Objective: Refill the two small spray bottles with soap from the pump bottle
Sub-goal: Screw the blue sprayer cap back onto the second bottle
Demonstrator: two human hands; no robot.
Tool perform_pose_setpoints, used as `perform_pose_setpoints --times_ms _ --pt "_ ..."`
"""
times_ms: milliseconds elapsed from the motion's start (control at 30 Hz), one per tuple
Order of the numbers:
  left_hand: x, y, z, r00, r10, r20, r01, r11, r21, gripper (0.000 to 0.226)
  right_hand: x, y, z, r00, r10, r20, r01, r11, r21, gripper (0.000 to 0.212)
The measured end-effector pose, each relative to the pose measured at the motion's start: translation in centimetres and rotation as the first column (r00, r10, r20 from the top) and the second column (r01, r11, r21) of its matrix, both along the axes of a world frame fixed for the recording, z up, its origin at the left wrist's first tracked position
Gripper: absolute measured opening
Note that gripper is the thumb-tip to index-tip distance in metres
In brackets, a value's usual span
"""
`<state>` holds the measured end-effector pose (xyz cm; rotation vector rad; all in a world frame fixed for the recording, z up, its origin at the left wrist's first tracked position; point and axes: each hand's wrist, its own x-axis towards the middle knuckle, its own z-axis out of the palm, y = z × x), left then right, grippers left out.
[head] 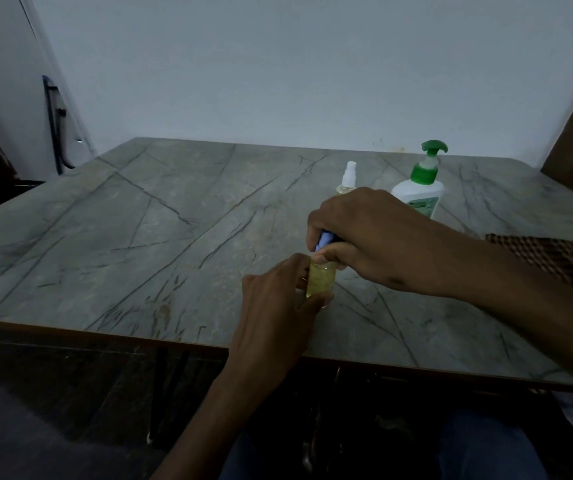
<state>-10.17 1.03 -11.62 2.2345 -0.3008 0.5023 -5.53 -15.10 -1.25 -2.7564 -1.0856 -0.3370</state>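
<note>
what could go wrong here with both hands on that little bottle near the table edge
1. The small spray bottle holds yellowish liquid; the right hand works its blue top, so a slipped grip by the left hand could tip it and spill.
2. It stands fairly near the table's front edge, so a knock might send it off.
3. The right forearm passes close to the pump bottle and second spray bottle; it could bump them.

A grey-green marbled tabletop [139, 237] with dark veins carries three things: a white pump bottle [420, 194] with a green pump at the far right, a spray bottle [348, 178] just left of it, and a yellow-filled bottle [319, 280] nearer the front edge.
</note>
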Motion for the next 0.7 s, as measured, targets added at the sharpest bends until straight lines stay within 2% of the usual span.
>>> perform_pose_setpoints --times_ms 133,233,300,400,467,600,700 --pt "0.2 0.1 -0.1 0.999 0.008 -0.033 -0.009 1.000 -0.019 0.030 -0.4 -0.1 0.2 1.000 -0.001 -0.031 0.003 0.997 0.079 0.007" --pt "0.2 0.2 -0.1 1.000 -0.007 0.013 0.007 1.000 -0.002 0.022 -1.7 -1.2 -0.3 0.994 -0.016 -0.105 0.042 0.967 0.252 0.040" --pt "0.0 0.2 0.1 1.000 0.000 0.028 -0.001 1.000 0.004 0.020 -3.0 -1.6 -1.5 0.989 -0.069 -0.133 0.117 0.910 0.399 0.049" --pt "0.0 0.2 0.1 0.999 0.010 0.045 -0.010 1.000 -0.004 0.019 -4.2 -1.9 -4.4 0.968 -0.189 -0.167 0.249 0.827 0.504 0.043" --pt "0.2 0.3 -0.2 0.999 0.002 0.045 -0.002 1.000 -0.001 0.028 -4.6 -1.8 -6.4 0.944 -0.231 -0.236 0.324 0.788 0.524 0.036" --pt "0.3 0.6 -0.2 1.000 0.009 0.030 -0.009 1.000 0.018 0.037 -4.9 -1.3 -8.7 0.931 -0.237 -0.276 0.357 0.743 0.565 0.027" --pt "-0.1 0.6 0.4 0.999 -0.009 0.043 0.011 0.999 -0.035 0.033 -4.8 -1.1 -9.2 0.929 -0.242 -0.281 0.366 0.716 0.594 0.024"
